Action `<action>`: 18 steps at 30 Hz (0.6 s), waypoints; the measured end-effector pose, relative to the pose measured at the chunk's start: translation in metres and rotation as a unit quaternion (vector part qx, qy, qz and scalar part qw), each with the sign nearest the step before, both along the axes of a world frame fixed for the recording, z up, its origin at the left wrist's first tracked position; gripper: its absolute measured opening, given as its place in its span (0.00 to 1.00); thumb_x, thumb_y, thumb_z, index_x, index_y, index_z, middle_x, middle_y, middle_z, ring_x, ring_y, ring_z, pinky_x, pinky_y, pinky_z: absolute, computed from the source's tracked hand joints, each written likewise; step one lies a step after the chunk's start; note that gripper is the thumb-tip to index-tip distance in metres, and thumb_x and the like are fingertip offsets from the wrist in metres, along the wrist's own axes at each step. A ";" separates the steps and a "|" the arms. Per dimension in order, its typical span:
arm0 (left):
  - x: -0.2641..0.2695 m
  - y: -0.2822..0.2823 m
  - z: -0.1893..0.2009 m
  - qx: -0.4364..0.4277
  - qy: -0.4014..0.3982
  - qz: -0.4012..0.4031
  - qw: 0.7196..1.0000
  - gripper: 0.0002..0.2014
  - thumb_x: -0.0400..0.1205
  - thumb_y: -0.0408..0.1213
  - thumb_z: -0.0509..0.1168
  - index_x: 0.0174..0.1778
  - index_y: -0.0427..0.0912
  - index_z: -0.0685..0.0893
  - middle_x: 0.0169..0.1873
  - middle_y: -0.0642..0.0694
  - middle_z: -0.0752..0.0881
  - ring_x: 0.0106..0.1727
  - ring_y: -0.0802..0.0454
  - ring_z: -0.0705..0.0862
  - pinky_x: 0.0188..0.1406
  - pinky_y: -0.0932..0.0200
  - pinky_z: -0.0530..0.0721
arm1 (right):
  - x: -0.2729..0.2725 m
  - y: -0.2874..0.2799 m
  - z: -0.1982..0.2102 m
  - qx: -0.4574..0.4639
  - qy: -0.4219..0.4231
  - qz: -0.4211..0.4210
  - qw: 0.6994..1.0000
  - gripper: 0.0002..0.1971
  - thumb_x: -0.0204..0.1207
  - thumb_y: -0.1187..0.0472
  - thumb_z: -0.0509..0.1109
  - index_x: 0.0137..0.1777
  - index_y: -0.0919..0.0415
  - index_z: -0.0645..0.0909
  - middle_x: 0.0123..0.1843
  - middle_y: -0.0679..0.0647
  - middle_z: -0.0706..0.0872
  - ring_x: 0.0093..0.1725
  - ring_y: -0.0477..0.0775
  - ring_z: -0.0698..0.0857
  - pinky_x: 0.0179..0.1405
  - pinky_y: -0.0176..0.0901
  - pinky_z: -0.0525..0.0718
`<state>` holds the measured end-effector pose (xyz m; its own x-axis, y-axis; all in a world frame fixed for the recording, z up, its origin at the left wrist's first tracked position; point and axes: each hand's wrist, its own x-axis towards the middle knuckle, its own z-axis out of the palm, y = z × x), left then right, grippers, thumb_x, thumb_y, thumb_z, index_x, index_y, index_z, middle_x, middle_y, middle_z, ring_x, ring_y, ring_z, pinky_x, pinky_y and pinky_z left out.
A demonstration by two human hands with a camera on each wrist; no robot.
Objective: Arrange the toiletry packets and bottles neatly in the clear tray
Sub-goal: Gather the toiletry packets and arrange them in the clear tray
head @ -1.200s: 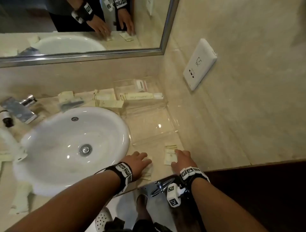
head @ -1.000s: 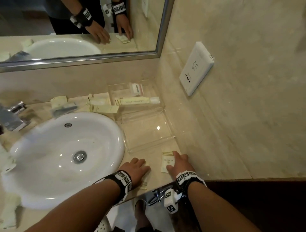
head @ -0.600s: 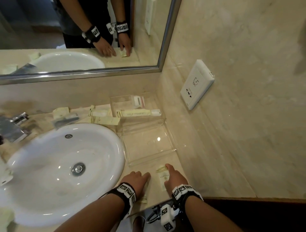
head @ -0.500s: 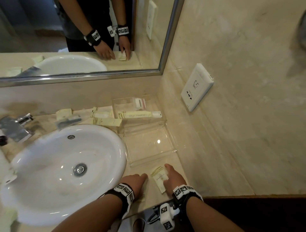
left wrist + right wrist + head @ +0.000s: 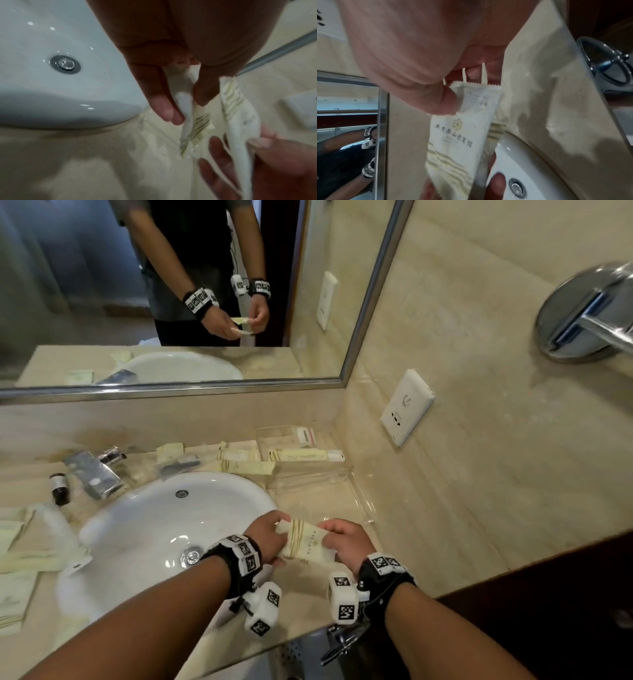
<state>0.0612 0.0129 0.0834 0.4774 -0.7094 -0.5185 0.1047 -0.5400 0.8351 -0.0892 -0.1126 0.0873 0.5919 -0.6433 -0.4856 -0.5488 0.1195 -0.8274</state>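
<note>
From the head view, the left hand (image 5: 265,537) and right hand (image 5: 344,541) each pinch a cream packet (image 5: 308,542), lifted off the surface (image 5: 404,539) just short of the clear tray (image 5: 359,494), which lies ahead toward the mirror; the packet's long axis runs across, hand to hand.

Left wrist: the fingers (image 5: 164,106) pinch a second packet (image 5: 190,115) by its edge.

Right wrist: thumb and fingers clamp the printed packet's sealed end. The tray's near half looks free.
</note>
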 end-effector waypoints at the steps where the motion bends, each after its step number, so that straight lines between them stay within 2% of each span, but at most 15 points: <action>1: 0.000 0.001 0.005 -0.013 0.040 0.016 0.999 0.09 0.84 0.28 0.61 0.58 0.43 0.80 0.45 0.37 0.88 0.35 0.42 0.88 0.24 0.52 0.88 | 0.005 0.004 0.000 -0.002 -0.002 0.001 1.000 0.17 0.72 0.76 0.69 0.45 0.53 0.91 0.40 0.50 0.92 0.44 0.54 0.89 0.46 0.49 0.87; 3: 0.000 0.003 0.011 -0.037 0.099 0.048 0.993 0.13 0.85 0.29 0.60 0.63 0.42 0.81 0.51 0.36 0.86 0.43 0.39 0.88 0.36 0.44 0.92 | 0.012 0.009 0.001 -0.010 0.001 0.010 1.000 0.16 0.71 0.74 0.69 0.46 0.51 0.90 0.42 0.48 0.92 0.47 0.53 0.90 0.48 0.49 0.88; 5: 0.001 0.003 0.016 -0.042 0.130 0.074 0.988 0.12 0.85 0.33 0.61 0.63 0.44 0.83 0.56 0.38 0.85 0.51 0.38 0.87 0.45 0.38 0.91 | 0.018 0.012 0.000 -0.019 0.009 0.022 1.000 0.17 0.72 0.73 0.68 0.48 0.50 0.89 0.43 0.46 0.92 0.47 0.51 0.90 0.46 0.44 0.87; 7: 0.003 0.002 0.020 -0.028 0.160 0.093 0.982 0.11 0.85 0.43 0.64 0.59 0.45 0.85 0.56 0.40 0.85 0.55 0.38 0.87 0.46 0.38 0.91 | 0.023 0.012 0.002 -0.034 0.019 0.038 0.999 0.17 0.74 0.72 0.68 0.50 0.48 0.88 0.45 0.44 0.91 0.46 0.47 0.89 0.42 0.38 0.84; 9: 0.007 0.003 0.021 -0.007 0.182 0.081 0.980 0.18 0.82 0.55 0.66 0.60 0.46 0.84 0.56 0.40 0.84 0.58 0.39 0.86 0.42 0.43 0.92 | 0.031 0.008 0.002 -0.054 0.026 0.067 0.996 0.18 0.73 0.71 0.69 0.49 0.44 0.88 0.48 0.44 0.91 0.47 0.46 0.88 0.43 0.37 0.83; 10: 0.011 0.002 0.020 -0.004 0.171 0.060 0.983 0.22 0.78 0.57 0.69 0.61 0.46 0.84 0.57 0.41 0.84 0.58 0.41 0.86 0.41 0.45 0.92 | 0.036 0.005 0.001 -0.060 0.022 0.080 0.995 0.17 0.73 0.70 0.70 0.48 0.43 0.88 0.48 0.45 0.90 0.47 0.46 0.88 0.45 0.38 0.83; 11: 0.015 0.002 0.019 -0.009 0.148 0.040 0.988 0.22 0.76 0.54 0.73 0.62 0.47 0.83 0.56 0.41 0.84 0.56 0.44 0.87 0.41 0.45 0.92 | 0.043 0.002 0.003 -0.062 0.014 0.091 0.994 0.16 0.73 0.70 0.71 0.47 0.44 0.88 0.47 0.45 0.90 0.46 0.46 0.87 0.45 0.38 0.84; 12: 0.019 0.001 0.021 -0.011 0.118 0.027 0.993 0.18 0.77 0.46 0.74 0.61 0.47 0.82 0.53 0.42 0.85 0.52 0.47 0.88 0.41 0.44 0.92 | 0.051 -0.002 0.005 -0.061 0.004 0.105 0.993 0.15 0.73 0.70 0.73 0.48 0.45 0.88 0.46 0.45 0.90 0.43 0.46 0.87 0.44 0.38 0.84; 14: 0.029 -0.002 0.025 -0.006 0.071 0.032 0.997 0.11 0.82 0.31 0.69 0.58 0.47 0.82 0.47 0.41 0.86 0.44 0.48 0.87 0.44 0.42 0.92 | 0.068 -0.013 0.009 -0.060 -0.012 0.133 0.989 0.15 0.72 0.70 0.74 0.53 0.49 0.88 0.46 0.45 0.90 0.42 0.45 0.87 0.42 0.36 0.84; 16: 0.040 -0.009 0.031 -0.007 0.057 0.051 0.997 0.12 0.83 0.27 0.66 0.57 0.47 0.82 0.47 0.39 0.85 0.42 0.46 0.87 0.43 0.44 0.92 | 0.085 -0.025 0.011 -0.072 -0.023 0.152 0.985 0.20 0.72 0.66 0.77 0.63 0.49 0.85 0.53 0.42 0.86 0.50 0.45 0.86 0.45 0.31 0.81; 18: 0.052 -0.017 0.037 -0.019 0.058 0.068 0.996 0.13 0.83 0.27 0.66 0.58 0.47 0.82 0.47 0.38 0.85 0.41 0.46 0.86 0.43 0.44 0.92 | 0.097 -0.036 0.011 -0.071 -0.032 0.162 0.984 0.29 0.71 0.56 0.80 0.72 0.45 0.78 0.60 0.42 0.82 0.59 0.47 0.84 0.52 0.35 0.82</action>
